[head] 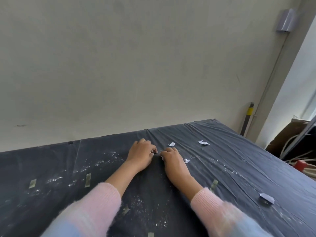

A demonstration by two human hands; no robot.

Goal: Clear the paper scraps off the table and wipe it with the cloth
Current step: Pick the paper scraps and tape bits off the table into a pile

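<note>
The table (239, 151) is covered in dark wrinkled plastic sheeting dusted with white crumbs. My left hand (141, 153) and my right hand (172, 159) rest side by side near its far middle, fingers curled, fingertips almost meeting. A bit of white shows at the right hand's fingertips and at its thumb side; whether either hand holds paper is unclear. White paper scraps lie nearby: one (171, 144) just beyond the right hand, one (203, 142) farther right, one (186, 160) beside the right hand, and one (266, 197) near the right front. No cloth is in view.
Strips of tape (88, 180) hold the sheeting down at several spots. A bare wall rises behind the table. Off the right edge are a dark box with white cables (290, 147), a red object (300, 165) and a pole with a yellow band (250, 111).
</note>
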